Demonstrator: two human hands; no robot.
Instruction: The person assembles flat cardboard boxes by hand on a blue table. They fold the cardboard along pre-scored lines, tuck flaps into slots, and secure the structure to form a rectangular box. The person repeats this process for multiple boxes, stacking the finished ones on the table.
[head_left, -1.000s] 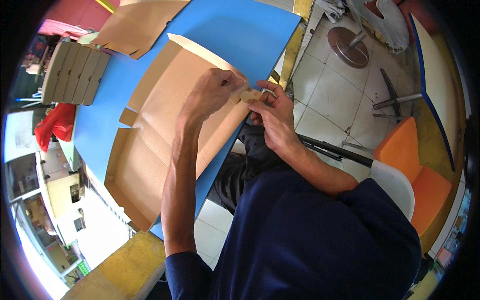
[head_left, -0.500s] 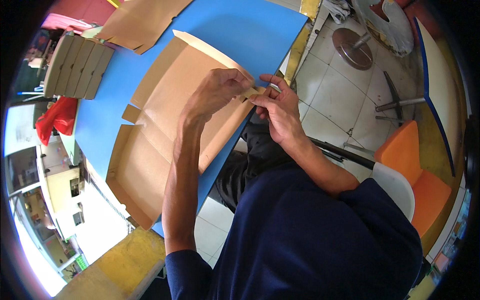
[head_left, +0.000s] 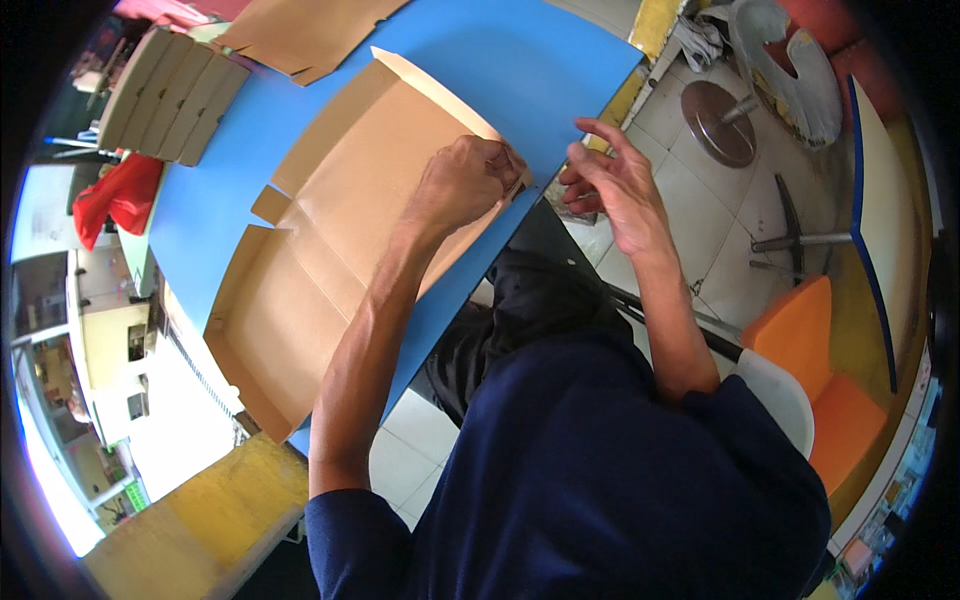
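An unfolded brown cardboard box [head_left: 345, 190] lies on the blue table [head_left: 520, 75], its side walls partly raised and its fold lines showing. At its far right corner my left hand [head_left: 465, 185] is closed, fingers curled over the edge and pinching the corner flap. Part of that flap is hidden under the fingers. My right hand [head_left: 622, 185] is off the box, raised beyond the table's right edge, fingers apart with nothing in them.
Folded cardboard boxes [head_left: 175, 95] stand stacked at the far left, beside a red plastic bag [head_left: 120, 200]. A flat cardboard sheet [head_left: 310, 35] lies on the table's far side. On the right are an orange chair [head_left: 820, 380] and a round metal stand base [head_left: 718, 122].
My right hand has let go of the box corner and moved right, away from the table. My left hand stays at the corner, now curled more tightly over it.
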